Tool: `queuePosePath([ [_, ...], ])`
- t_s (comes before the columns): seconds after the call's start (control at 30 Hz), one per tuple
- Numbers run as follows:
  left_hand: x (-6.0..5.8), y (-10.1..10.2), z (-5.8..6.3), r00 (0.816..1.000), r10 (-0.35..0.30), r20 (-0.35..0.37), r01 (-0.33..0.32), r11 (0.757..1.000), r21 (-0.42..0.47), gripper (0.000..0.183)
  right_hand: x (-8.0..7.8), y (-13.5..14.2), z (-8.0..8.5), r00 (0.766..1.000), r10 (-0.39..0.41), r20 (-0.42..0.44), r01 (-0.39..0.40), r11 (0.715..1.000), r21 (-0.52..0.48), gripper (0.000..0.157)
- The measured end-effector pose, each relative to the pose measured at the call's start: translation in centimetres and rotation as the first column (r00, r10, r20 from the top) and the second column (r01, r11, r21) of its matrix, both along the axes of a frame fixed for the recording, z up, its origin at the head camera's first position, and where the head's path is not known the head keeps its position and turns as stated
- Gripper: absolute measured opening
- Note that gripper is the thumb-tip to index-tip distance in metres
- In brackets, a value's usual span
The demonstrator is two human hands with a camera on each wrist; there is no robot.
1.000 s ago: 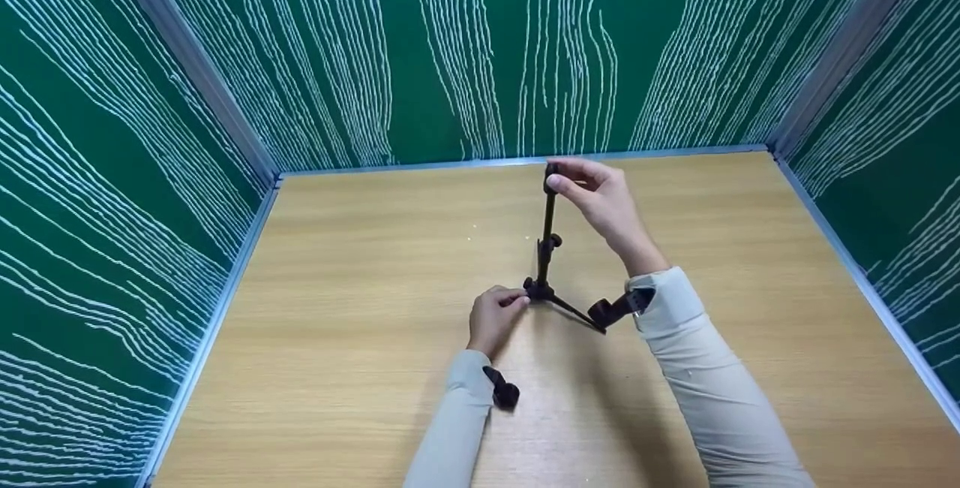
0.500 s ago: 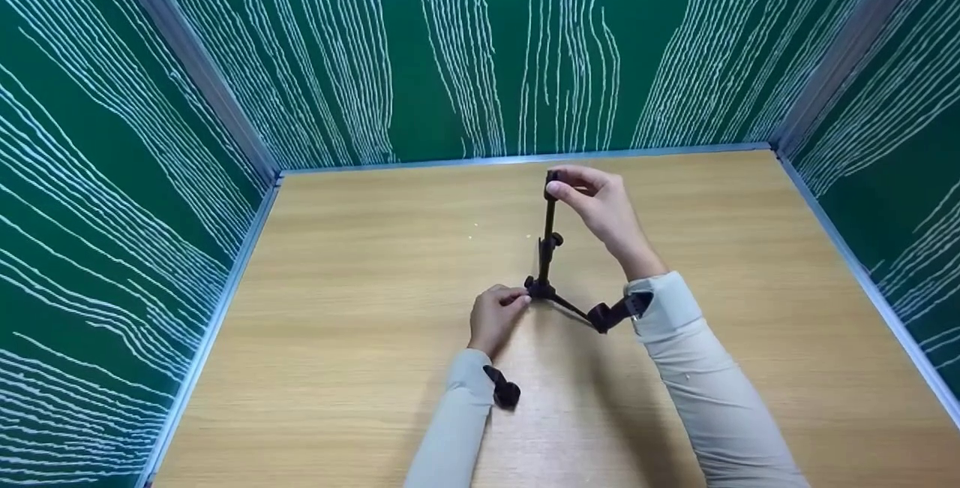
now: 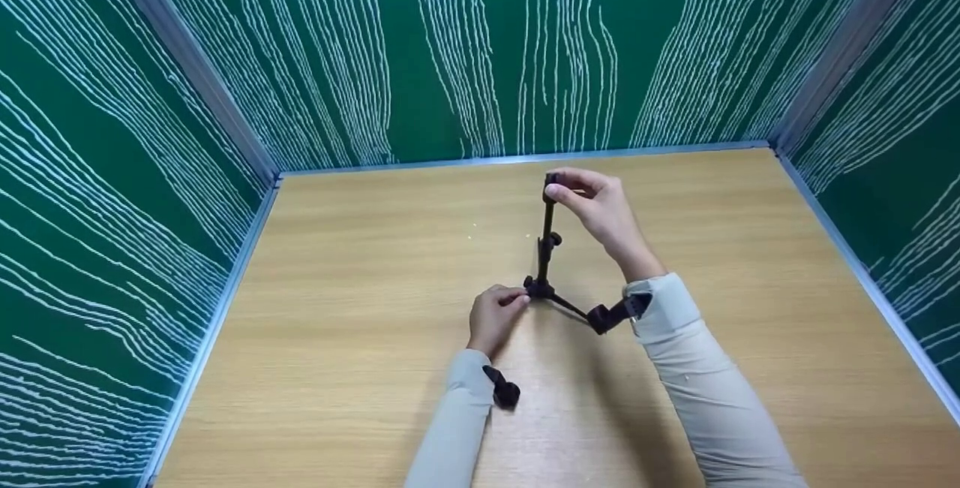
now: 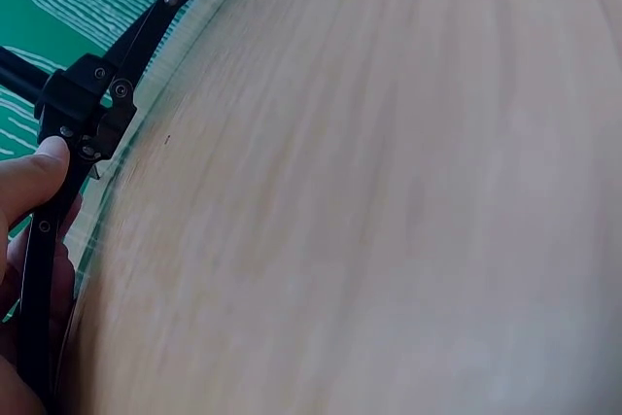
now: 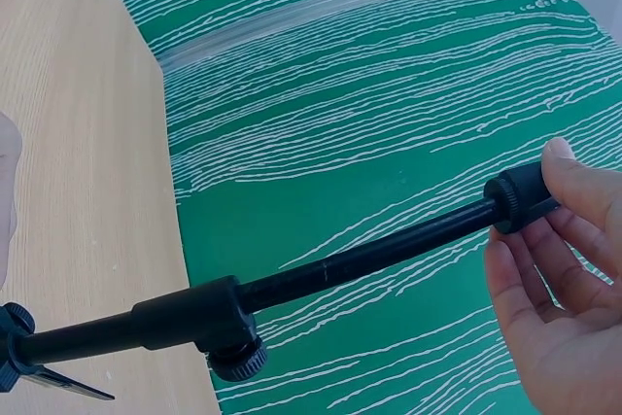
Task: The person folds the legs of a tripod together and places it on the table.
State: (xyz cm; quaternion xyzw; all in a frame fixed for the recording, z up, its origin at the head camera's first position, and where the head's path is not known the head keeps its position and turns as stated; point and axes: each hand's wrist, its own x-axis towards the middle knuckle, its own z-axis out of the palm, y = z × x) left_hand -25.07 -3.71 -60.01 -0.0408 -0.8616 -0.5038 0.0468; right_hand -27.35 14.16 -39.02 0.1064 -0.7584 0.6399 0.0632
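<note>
A small black tripod stand stands upright near the middle of the wooden table. My left hand pinches one of its legs close to the hub; in the left wrist view the thumb presses on the black leg just below the hinged joint. With thumb and fingers, my right hand grips the ridged head at the top of the thin pole. Lower on the pole is a clamp with a round knob. Another leg reaches toward the right forearm.
Green panels with wavy white lines rise behind and on both sides of the table, meeting at grey metal edges. Black wrist cameras sit on the left cuff and right cuff. Several tiny pale specks lie behind the stand.
My right hand and the stand's top have come down slightly, most of it between the first two frames. The left hand keeps its place at the leg.
</note>
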Motion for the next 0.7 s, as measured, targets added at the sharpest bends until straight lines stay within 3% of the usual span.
queuePosePath([
  [0.7, -0.07, -0.11, -0.25, 1.0, -0.001, 0.0, 0.001, 1.0, 0.015, 0.014, 0.04, -0.05, -0.14, 1.0, 0.012, 0.01, -0.012, 0.999, -0.046, 0.036],
])
